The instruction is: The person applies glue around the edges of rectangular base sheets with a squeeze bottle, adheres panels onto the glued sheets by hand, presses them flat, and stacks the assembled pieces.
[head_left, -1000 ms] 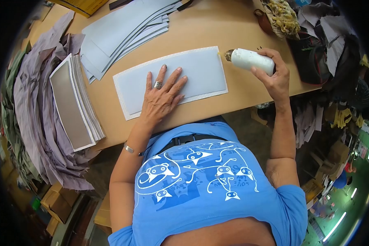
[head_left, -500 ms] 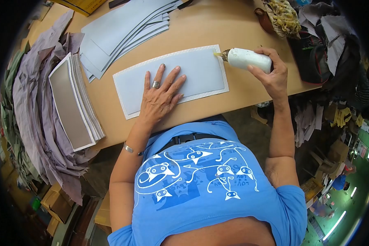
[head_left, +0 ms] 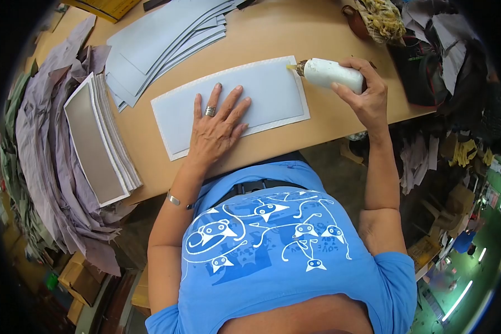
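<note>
A curved light-blue panel with a white border point(head_left: 267, 92) lies flat on the table in front of me. My left hand point(head_left: 218, 125) rests on its lower left half, fingers spread, a ring on one finger. In my right hand point(head_left: 367, 92) is a white squeeze bottle point(head_left: 331, 75), gripped around its base and tipped sideways. Its brown-crusted neck and yellowish nozzle point left, at the panel's upper right corner. Whether the nozzle touches the surface, I cannot tell.
Loose light-blue sheets point(head_left: 150, 47) are fanned out at the back left. Left of the panel stands a stack of bordered grey-brown panels point(head_left: 94, 139), beside draped mauve fabric strips point(head_left: 44, 133). A bag of yellowish scraps point(head_left: 381, 22) and dark cloth lie at the right table edge.
The bottle in my right hand has shifted slightly left and up in view, its nozzle still by the upper right corner. My left hand stays on the panel. The whole view has shifted a little.
</note>
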`<state>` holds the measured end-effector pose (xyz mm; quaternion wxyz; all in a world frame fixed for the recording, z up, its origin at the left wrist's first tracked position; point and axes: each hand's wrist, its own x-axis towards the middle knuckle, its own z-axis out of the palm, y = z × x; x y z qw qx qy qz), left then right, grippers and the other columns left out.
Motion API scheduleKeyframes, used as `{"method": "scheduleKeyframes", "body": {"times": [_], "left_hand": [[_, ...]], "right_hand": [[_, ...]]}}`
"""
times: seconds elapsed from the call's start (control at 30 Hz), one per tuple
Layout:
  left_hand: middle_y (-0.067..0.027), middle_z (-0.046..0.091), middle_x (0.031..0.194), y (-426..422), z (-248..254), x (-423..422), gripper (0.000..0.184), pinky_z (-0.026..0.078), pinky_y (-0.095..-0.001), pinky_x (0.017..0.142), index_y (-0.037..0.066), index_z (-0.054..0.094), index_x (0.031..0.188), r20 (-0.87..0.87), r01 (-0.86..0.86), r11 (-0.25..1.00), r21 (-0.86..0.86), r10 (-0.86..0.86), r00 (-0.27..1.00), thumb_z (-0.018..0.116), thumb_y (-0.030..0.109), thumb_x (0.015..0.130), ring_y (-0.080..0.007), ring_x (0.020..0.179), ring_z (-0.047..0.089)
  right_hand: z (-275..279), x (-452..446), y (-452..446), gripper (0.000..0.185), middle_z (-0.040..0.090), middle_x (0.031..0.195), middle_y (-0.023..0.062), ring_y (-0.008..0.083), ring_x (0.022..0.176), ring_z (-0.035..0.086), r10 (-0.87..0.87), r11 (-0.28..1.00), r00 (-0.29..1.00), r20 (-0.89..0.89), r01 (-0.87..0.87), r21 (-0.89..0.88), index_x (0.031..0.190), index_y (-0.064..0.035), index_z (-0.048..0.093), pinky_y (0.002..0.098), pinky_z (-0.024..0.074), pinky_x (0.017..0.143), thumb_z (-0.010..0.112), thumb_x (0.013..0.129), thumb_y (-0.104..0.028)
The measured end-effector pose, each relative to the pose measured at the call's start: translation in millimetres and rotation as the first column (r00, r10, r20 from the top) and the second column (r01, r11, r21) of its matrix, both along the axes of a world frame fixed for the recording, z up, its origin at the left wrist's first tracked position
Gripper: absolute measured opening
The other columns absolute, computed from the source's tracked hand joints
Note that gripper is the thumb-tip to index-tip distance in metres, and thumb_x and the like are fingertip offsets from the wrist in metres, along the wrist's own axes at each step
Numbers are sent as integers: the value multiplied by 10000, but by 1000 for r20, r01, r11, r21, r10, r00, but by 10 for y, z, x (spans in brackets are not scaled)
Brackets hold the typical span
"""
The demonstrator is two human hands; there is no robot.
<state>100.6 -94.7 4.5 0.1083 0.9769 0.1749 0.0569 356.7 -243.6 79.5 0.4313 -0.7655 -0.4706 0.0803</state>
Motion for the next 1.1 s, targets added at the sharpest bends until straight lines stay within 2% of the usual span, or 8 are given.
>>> {"method": "scheduleKeyframes", "body": {"times": [0.17, 0.27, 0.37, 0.5, 0.7, 0.8, 0.93, 1.1], "left_hand": [[40, 311, 1441, 2, -17, -2, 470, 101, -532, 1087, 267, 442, 1312, 16, 2, 1000, 3, -2, 1000, 520, 375, 861, -270, 1341, 244], [39, 311, 1440, 7, -25, -1, 469, 98, -531, 1088, 266, 441, 1314, 16, 4, 1000, 11, -4, 1000, 513, 380, 865, -271, 1340, 244], [39, 312, 1439, 4, -29, -8, 468, 97, -531, 1088, 266, 440, 1315, 11, 8, 1000, 12, -8, 1000, 509, 384, 866, -271, 1340, 244], [38, 315, 1438, 12, -38, -4, 470, 99, -535, 1085, 266, 440, 1315, 18, 10, 1000, 13, -10, 1000, 512, 381, 864, -271, 1339, 247], [38, 320, 1437, 12, -41, -1, 477, 115, -540, 1077, 266, 443, 1313, 30, 9, 1000, 18, -9, 999, 525, 375, 855, -271, 1338, 249], [38, 323, 1435, 12, -53, -8, 476, 120, -539, 1075, 265, 448, 1309, 39, 10, 999, 33, -12, 999, 530, 374, 852, -270, 1338, 250], [40, 330, 1432, 10, -64, -1, 477, 126, -534, 1073, 265, 451, 1307, 43, 11, 999, 52, -13, 999, 529, 380, 850, -268, 1334, 257], [42, 399, 1371, 57, 70, 24, 485, 216, -491, 1036, 235, 496, 1243, 50, 32, 999, 28, -34, 998, 614, 360, 790, -262, 1279, 331]], "right_hand": [[91, -51, -147, 311, 613, 808, 65, 167, 677, 572, 30, 998, 998, 55, -27, -63, 914, -35, 609, 282, 461, 595, 708, 637, -137], [91, -79, -250, 312, 613, 807, 66, 168, 674, 570, 40, 998, 999, -16, -41, -50, 915, -36, 608, 283, 458, 595, 706, 636, -136], [57, -101, -159, 310, 612, 807, 65, 165, 675, 570, -40, 998, 999, -8, 40, -57, 916, -37, 608, 281, 456, 598, 705, 639, -136], [-70, -35, 15, 307, 614, 809, 61, 165, 671, 568, -45, 998, 998, 35, 44, 39, 918, -37, 606, 275, 453, 591, 705, 646, -140], [77, -151, -240, 314, 624, 843, 71, 179, 721, 590, -39, 995, 999, -1, 38, -88, 925, -36, 607, 281, 471, 643, 701, 640, -129], [86, -253, -402, 324, 627, 873, 81, 195, 764, 600, -25, 998, 999, 40, 27, -61, 924, -33, 605, 292, 479, 679, 703, 626, -111], [81, -394, -579, 345, 626, 914, 87, 207, 788, 605, -37, 997, 999, 2, 37, -66, 936, -32, 601, 295, 482, 700, 704, 610, -72], [93, -567, -722, 346, 625, 924, 86, 200, 815, 609, -74, 996, 997, -16, 73, -55, 942, -37, 599, 286, 482, 718, 703, 613, -63]]}}
